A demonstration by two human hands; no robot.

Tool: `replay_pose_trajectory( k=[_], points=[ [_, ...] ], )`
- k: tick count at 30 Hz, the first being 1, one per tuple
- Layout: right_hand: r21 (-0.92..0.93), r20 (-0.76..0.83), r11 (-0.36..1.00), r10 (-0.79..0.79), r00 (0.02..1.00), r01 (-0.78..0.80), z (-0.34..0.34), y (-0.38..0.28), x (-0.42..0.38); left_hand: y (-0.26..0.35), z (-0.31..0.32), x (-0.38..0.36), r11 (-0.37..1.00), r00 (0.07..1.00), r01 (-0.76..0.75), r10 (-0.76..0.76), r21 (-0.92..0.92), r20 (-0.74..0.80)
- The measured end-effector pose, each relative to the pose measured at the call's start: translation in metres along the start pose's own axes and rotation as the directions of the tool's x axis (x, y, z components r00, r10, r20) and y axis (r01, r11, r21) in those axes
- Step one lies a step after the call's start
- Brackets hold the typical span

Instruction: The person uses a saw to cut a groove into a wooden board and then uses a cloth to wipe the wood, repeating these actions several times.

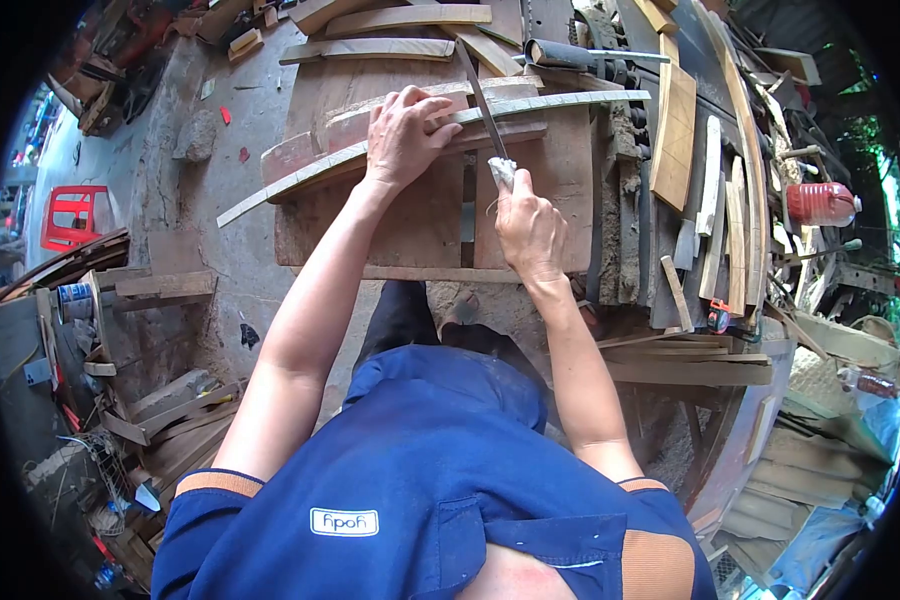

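Observation:
My left hand (402, 140) presses down on a long, slightly curved wooden strip (295, 180), with fingers bent over it and thumb along its near side. Small cross marks run along the strip's pale top edge. In my right hand (532, 232) is a narrow handsaw (482, 105), gripped by its white, wrapped-looking handle. Its dark blade points away from me and crosses the strip to the right of my left hand; blade teeth cannot be made out. Beneath lie other wooden pieces (290, 155) on a brown wooden bench (420, 230).
Curved offcuts (380, 48) and a dark cylinder (558, 55) lie at the bench's far side. On the right are wood pieces (674, 135), a tape measure (718, 316) and a reddish plastic bottle (822, 204). A red plastic chair (70, 218) stands at the left.

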State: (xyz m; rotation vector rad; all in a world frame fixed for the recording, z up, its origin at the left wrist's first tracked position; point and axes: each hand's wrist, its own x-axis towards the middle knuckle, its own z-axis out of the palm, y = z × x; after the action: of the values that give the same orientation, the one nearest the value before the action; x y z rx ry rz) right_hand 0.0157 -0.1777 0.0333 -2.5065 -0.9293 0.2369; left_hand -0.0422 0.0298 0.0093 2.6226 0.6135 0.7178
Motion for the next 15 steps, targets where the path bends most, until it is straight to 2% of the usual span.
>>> replay_pose_trajectory(
  k=[4, 6, 15],
  points=[
    [-0.030, -0.012, 0.999, -0.033, 0.999, 0.033, 0.005, -0.001, -0.003, -0.007, -0.004, -0.006, 0.999, 0.999, 0.032, -0.032, -0.021, 0.000],
    [-0.078, -0.039, 0.991, -0.113, 0.993, 0.110, 0.008, -0.006, -0.004, -0.005, -0.004, -0.006, 0.997, 0.998, 0.056, -0.054, -0.052, 0.028],
    [-0.161, -0.018, 0.980, -0.119, 0.993, 0.115, 0.007, -0.014, -0.005, -0.005, 0.001, -0.004, 0.995, 0.998, 0.059, -0.058, -0.079, 0.016]
  ],
)
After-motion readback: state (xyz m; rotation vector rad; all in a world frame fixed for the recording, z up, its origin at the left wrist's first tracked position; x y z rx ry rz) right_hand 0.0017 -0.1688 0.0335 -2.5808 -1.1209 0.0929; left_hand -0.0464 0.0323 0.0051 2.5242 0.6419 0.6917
